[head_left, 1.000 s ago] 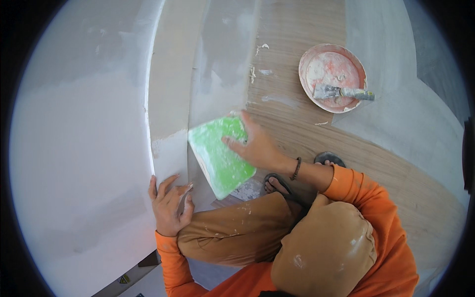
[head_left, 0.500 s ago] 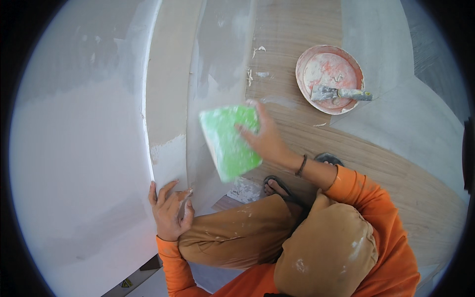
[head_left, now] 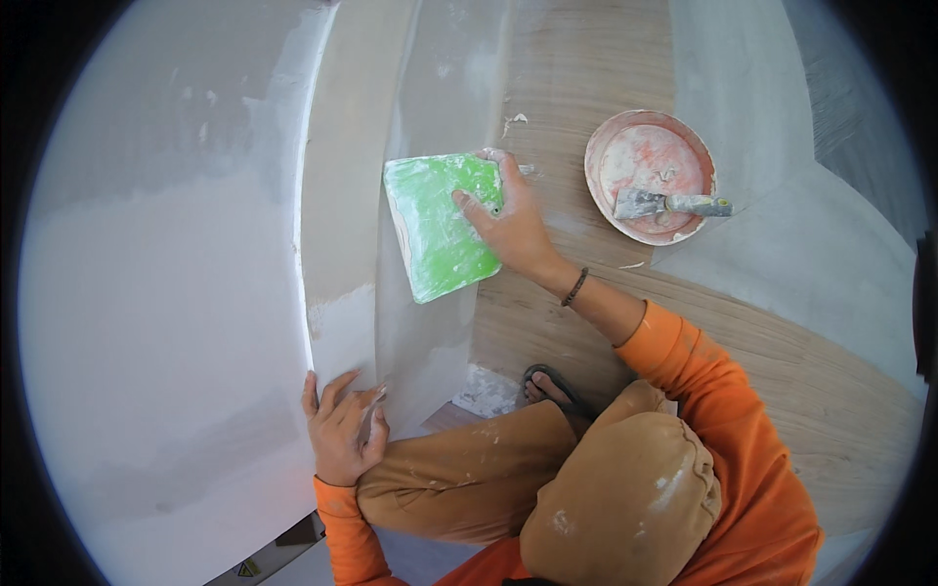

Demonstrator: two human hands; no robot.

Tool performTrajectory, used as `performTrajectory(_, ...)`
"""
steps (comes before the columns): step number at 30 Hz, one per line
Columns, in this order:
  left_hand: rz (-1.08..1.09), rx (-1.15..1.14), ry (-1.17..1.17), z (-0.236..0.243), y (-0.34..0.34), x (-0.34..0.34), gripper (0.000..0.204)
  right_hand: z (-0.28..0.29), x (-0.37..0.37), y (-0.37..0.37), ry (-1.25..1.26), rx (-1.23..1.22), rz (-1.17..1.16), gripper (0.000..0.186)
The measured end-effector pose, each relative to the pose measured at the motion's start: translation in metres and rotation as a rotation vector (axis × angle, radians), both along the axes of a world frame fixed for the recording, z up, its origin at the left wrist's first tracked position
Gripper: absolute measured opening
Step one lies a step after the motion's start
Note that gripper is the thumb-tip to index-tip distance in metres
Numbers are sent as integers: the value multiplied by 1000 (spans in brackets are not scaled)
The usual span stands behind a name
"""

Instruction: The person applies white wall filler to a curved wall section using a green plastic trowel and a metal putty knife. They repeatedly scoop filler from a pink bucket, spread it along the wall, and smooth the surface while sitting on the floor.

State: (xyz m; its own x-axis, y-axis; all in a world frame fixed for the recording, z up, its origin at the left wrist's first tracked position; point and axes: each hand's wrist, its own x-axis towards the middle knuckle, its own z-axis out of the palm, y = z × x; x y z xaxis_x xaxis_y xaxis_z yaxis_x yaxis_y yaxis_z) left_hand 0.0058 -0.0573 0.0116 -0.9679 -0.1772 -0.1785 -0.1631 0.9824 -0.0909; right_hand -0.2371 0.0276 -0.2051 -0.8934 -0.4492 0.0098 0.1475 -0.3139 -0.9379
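My right hand (head_left: 513,220) grips a flat green rectangular pad (head_left: 440,239) smeared with white compound, thumb across its face. The pad's left edge is beside a pale vertical strip (head_left: 337,176) along the wall; whether it touches that surface I cannot tell. My left hand (head_left: 347,430) is open, fingers bent and apart, resting at the lower end of the strip, next to the large pale wall surface (head_left: 156,322). Its fingertips are dusted white.
A round pale-pink pan (head_left: 635,146) of white residue sits on wood-grain flooring (head_left: 576,59), a putty knife (head_left: 674,205) lying across it. Grey sheeting (head_left: 801,234) covers the floor at right. My bent legs (head_left: 459,469) and a sandalled foot (head_left: 542,381) are below; white scraps lie near the pan.
My right hand has moved up, away from me, with the green pad. My left hand keeps its spread pose, appearing a little lower. The view has shifted slightly.
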Motion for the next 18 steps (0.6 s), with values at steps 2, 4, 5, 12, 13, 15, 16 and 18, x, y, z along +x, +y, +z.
performTrajectory(2,-19,-3,7,1,-3,2,26,0,3,2,5,79,-47,50)
performTrajectory(4,-20,11,11,0,-6,5,26,-3,7,7,25,224,-142,50)
performTrajectory(5,-10,6,16,2,-7,9,26,-4,11,11,40,252,-148,50)
performTrajectory(12,89,66,42,6,15,-8,25,-35,14,69,-104,194,-139,50)
performTrajectory(13,144,164,110,0,28,-15,26,-37,15,75,-131,176,-152,50)
performTrajectory(15,374,510,248,-22,61,-23,30,-21,17,86,-292,-10,-123,47)
performTrajectory(16,539,778,315,-45,77,-26,33,-13,19,91,-375,-100,-107,46)
performTrajectory(18,878,1255,468,-103,116,-53,38,-5,29,101,-539,-197,-70,44)
